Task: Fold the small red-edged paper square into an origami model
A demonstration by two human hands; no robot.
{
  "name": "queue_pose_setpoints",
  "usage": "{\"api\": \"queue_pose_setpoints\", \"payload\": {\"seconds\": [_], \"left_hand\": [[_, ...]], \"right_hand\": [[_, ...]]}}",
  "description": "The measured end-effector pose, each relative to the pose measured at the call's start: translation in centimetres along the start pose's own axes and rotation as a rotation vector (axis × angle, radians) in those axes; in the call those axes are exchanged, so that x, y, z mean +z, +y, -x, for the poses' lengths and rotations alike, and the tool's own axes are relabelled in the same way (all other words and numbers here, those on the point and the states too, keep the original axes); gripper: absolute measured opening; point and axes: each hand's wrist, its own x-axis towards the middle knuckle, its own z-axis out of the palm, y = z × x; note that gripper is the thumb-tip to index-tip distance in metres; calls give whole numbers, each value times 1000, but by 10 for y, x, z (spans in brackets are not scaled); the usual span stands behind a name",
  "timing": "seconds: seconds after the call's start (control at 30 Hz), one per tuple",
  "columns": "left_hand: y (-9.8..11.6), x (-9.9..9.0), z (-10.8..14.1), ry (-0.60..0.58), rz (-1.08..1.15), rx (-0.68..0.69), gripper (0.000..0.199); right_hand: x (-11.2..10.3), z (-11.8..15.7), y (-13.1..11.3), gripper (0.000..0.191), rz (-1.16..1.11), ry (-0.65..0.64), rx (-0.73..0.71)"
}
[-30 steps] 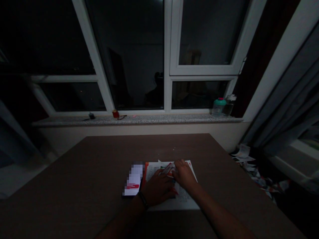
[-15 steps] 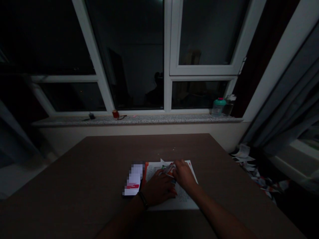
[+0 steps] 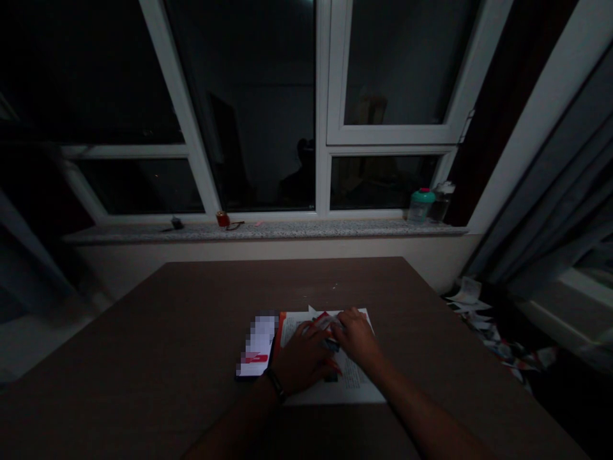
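The bent right hand (image 3: 357, 335) has slid slightly off from the open left hand (image 3: 301, 361), red-and-white folded paper (image 3: 324, 321) between them (can't tell if right pinches it): press gently.

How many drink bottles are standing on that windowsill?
2: a teal-lidded bottle and a white-capped bottle just right of it, both near the right end of the windowsill. Dim light may hide others.
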Motion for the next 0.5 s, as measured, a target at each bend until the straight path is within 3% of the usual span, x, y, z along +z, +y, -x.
{"api": "queue_pose_setpoints", "payload": {"seconds": [0.33,0.5], "left_hand": [[1,-1,0,-41,-5,-18,24],[-3,6,2,-24,1,-45,25]], "right_hand": [[0,0,-3,6,71,4,33],[7,1,2,4,-133,67,103]]}}
